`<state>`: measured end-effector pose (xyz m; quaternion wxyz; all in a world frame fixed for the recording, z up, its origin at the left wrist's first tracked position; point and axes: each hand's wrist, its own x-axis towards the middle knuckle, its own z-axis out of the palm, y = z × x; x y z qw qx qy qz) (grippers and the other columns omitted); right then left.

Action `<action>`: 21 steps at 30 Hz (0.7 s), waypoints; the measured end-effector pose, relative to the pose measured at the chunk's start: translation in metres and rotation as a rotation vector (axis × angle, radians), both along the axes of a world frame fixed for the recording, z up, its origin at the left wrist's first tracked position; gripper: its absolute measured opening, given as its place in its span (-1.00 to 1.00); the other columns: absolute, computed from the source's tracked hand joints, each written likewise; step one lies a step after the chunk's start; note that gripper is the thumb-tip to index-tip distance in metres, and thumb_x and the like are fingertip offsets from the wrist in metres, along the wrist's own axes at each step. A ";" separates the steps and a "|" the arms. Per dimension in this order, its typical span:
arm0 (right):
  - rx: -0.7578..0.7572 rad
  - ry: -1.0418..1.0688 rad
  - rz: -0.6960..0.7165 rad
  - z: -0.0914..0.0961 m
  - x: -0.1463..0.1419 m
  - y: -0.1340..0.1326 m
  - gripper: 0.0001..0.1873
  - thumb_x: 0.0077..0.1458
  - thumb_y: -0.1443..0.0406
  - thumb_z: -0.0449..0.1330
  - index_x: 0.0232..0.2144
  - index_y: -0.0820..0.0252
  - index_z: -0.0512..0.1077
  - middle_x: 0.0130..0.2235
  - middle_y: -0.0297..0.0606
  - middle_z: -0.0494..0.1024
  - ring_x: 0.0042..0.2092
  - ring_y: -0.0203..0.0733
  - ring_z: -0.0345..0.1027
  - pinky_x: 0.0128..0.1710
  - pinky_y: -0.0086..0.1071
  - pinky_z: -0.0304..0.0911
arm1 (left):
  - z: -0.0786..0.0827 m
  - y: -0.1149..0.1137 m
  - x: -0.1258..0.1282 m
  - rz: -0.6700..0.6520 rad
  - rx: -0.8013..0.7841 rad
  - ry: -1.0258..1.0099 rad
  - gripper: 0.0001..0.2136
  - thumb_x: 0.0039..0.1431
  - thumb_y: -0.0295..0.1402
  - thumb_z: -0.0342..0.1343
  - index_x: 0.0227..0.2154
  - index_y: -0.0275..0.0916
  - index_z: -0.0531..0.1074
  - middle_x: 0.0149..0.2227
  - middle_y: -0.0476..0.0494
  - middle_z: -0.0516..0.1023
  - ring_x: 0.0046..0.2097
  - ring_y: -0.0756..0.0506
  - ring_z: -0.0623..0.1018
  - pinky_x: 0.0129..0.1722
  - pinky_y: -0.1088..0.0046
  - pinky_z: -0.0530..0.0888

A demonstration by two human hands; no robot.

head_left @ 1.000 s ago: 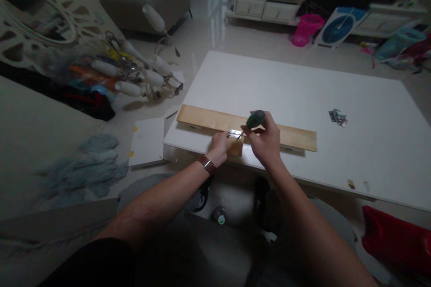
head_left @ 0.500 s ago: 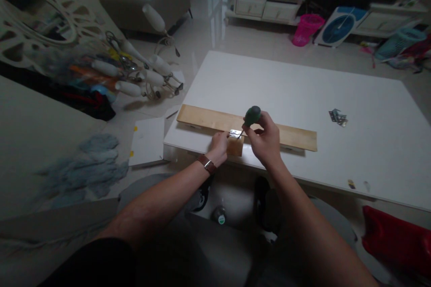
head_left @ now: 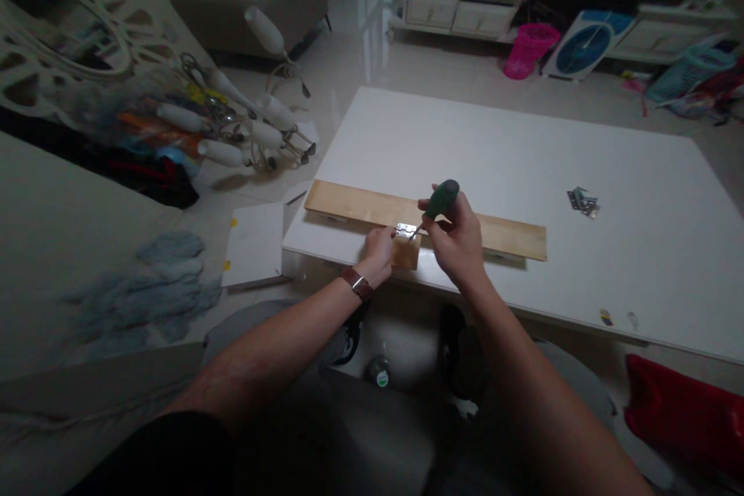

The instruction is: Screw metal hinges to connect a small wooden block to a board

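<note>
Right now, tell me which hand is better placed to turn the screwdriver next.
The right, I'd judge. The right hand has its grip on the screwdriver, shaft angled down toward the hinge; the left hand is at the left edge of the small block, apparently steadying it.

Smooth, pale wood with a low sheen is seen in the long plank, and browner wood in the small block. Bright, shiny metal is shown by the hinge. In the screwdriver, a thin metal shaft is joined to a green and dark handle, apparently plastic. The desk is finished in smooth white with a soft sheen, and silvery metal is repeated in the pile of hardware. Light is reflected in streaks by the glossy floor. Vivid pink plastic is seen in the basket, and matt, crumpled cloth in the grey-blue heap.
</note>
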<state>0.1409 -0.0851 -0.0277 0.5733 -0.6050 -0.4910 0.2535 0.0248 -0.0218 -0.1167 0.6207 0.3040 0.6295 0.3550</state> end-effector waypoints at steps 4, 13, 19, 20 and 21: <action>-0.019 -0.047 -0.047 0.002 0.000 0.000 -0.58 0.03 0.29 0.31 -0.01 0.05 0.45 -0.16 -0.23 0.67 -0.13 -0.04 0.62 -0.29 -0.25 0.51 | -0.001 0.000 -0.001 -0.008 -0.006 0.024 -0.92 0.01 -0.47 0.20 -0.54 -0.24 0.48 -0.40 -0.11 0.55 -0.30 -0.08 0.46 -0.21 0.37 0.34; -0.016 -0.001 -0.003 0.002 0.001 -0.001 -0.66 0.10 0.26 0.29 -0.05 0.03 0.44 -0.13 -0.23 0.67 -0.07 -0.05 0.62 -0.25 -0.25 0.54 | -0.001 -0.001 0.000 0.027 -0.006 -0.027 -0.92 -0.01 -0.47 0.21 -0.56 -0.24 0.46 -0.41 -0.12 0.54 -0.30 -0.09 0.46 -0.22 0.36 0.34; -0.026 -0.070 -0.041 0.003 0.003 -0.001 -0.66 0.08 0.24 0.32 -0.06 0.03 0.45 -0.12 -0.24 0.65 -0.09 -0.05 0.61 -0.29 -0.26 0.52 | -0.006 0.000 -0.001 0.027 0.004 -0.015 -0.94 -0.05 -0.45 0.23 -0.56 -0.24 0.48 -0.43 -0.11 0.53 -0.28 -0.11 0.47 -0.20 0.36 0.33; -0.027 -0.079 -0.059 0.002 0.004 -0.001 -0.66 0.07 0.23 0.34 -0.08 0.03 0.46 -0.15 -0.26 0.64 -0.13 -0.06 0.60 -0.31 -0.26 0.52 | -0.008 0.000 -0.001 0.031 0.007 -0.029 -0.94 -0.05 -0.45 0.24 -0.55 -0.23 0.48 -0.43 -0.10 0.53 -0.28 -0.11 0.47 -0.20 0.36 0.33; -0.028 -0.080 -0.075 0.002 0.003 -0.001 -0.67 0.06 0.22 0.35 -0.09 0.04 0.46 -0.18 -0.27 0.63 -0.16 -0.08 0.60 -0.31 -0.26 0.51 | -0.009 0.000 -0.001 0.039 0.012 -0.049 -0.94 -0.06 -0.44 0.24 -0.55 -0.23 0.48 -0.44 -0.10 0.53 -0.29 -0.11 0.47 -0.20 0.36 0.33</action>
